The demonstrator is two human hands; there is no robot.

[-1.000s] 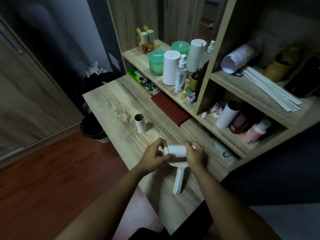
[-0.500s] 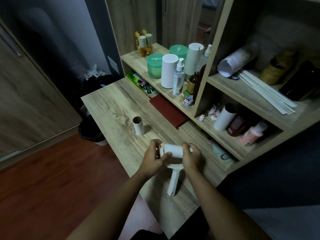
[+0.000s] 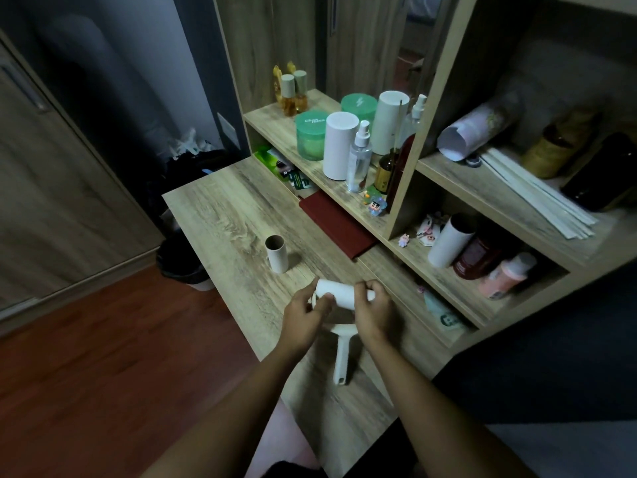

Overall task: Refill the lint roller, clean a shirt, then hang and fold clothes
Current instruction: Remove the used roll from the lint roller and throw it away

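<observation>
Over the wooden table (image 3: pixel 224 208), a white lint roller (image 3: pixel 342 357) hangs handle-down between my hands. Its head carries a white refill roll (image 3: pixel 336 293) lying crosswise. My left hand (image 3: pixel 305 317) grips the roll's left end. My right hand (image 3: pixel 375 313) pinches the right end, where a short stub of the roller shaft sticks out. An empty cardboard core (image 3: pixel 276 254) stands upright on the table, to the left and behind my hands. No shirt or other clothing shows.
Shelves at the right hold green jars (image 3: pixel 311 134), white cylinders (image 3: pixel 339 144), a spray bottle (image 3: pixel 359 157), dark bottles and a spare white roll (image 3: pixel 448 241). A dark red book (image 3: pixel 336 224) lies under the lowest shelf. A black bin (image 3: pixel 182 260) sits on the floor left of the table.
Both hands have kept hold of the roll and roller, shifting slightly left and toward me on the table. My fingers have adjusted a little around the roll.
</observation>
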